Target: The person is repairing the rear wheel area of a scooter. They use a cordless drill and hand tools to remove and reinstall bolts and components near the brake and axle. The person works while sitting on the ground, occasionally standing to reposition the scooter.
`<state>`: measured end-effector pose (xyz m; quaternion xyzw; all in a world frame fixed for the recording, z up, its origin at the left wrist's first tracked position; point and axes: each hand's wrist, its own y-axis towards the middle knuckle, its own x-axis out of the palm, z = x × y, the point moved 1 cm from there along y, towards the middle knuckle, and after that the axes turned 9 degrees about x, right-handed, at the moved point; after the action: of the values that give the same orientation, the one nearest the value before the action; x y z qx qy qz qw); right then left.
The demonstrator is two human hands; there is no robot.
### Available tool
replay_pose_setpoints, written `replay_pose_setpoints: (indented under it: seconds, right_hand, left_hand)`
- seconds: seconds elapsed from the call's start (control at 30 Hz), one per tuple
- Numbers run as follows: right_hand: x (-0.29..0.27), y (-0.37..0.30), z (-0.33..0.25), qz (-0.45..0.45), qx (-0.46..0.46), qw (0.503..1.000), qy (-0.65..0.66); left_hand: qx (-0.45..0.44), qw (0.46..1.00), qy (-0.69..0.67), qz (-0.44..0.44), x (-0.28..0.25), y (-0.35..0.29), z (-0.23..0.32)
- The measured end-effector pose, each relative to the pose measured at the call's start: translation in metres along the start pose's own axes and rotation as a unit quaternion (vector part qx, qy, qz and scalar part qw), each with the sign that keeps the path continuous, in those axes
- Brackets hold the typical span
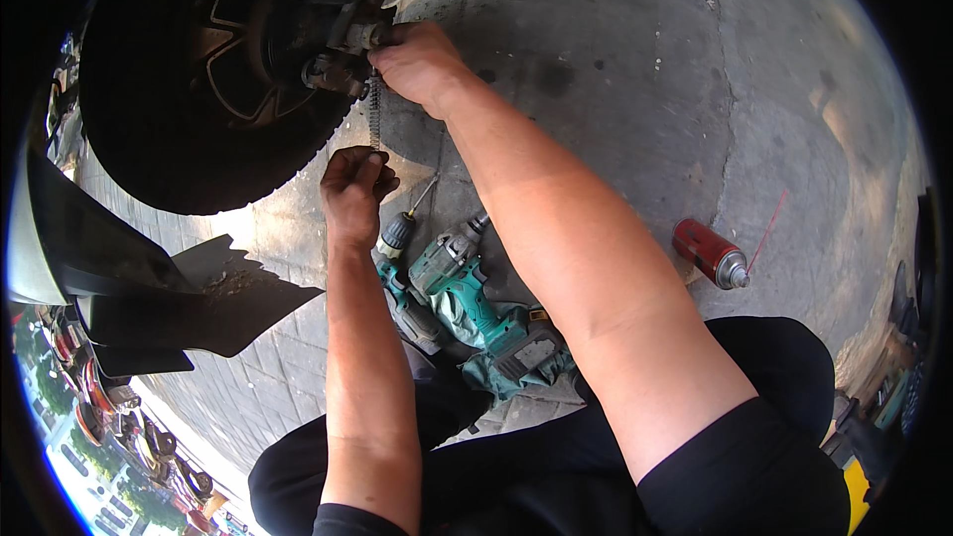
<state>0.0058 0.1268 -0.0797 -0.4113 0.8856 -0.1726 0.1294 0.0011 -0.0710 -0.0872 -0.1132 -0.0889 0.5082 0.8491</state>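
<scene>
My left hand point(355, 189) is closed, thumb against fingers, at the lower end of a thin rod with a coil spring point(374, 119) around it. The spring runs upward from there to the metal parts at the wheel hub. My right hand point(422, 65) is at the upper end of the rod, its fingers curled against a metal fitting point(359, 37) beside the hub. Its fingertips are partly hidden, so I cannot make out what they grip. Above and left stands a black wheel point(189, 69) with a spoked rim and a thick tyre.
A green cordless impact wrench point(476, 308) and a cordless drill point(395, 238) lie between my forearms on a cloth. A red spray can point(710, 253) with a thin red straw lies to the right. A dark, jagged-edged fender point(199, 303) juts in from the left.
</scene>
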Motion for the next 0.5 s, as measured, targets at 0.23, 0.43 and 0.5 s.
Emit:
replay_pose_setpoints:
  seconds: [0.23,0.43,0.5]
  right_hand:
    - [-0.007,-0.008,-0.007,-0.09,0.087,0.985,0.12]
    - [-0.041,0.007,-0.021,-0.061,0.091,0.97,0.216]
    - [-0.055,0.025,-0.034,-0.034,0.035,0.968,0.246]
  left_hand:
    - [-0.002,1.0,-0.01,0.016,0.032,0.012,0.005]
    - [0.011,0.994,0.104,0.013,0.03,0.021,0.016]
    - [0.012,0.992,0.122,0.002,0.03,0.022,0.018]
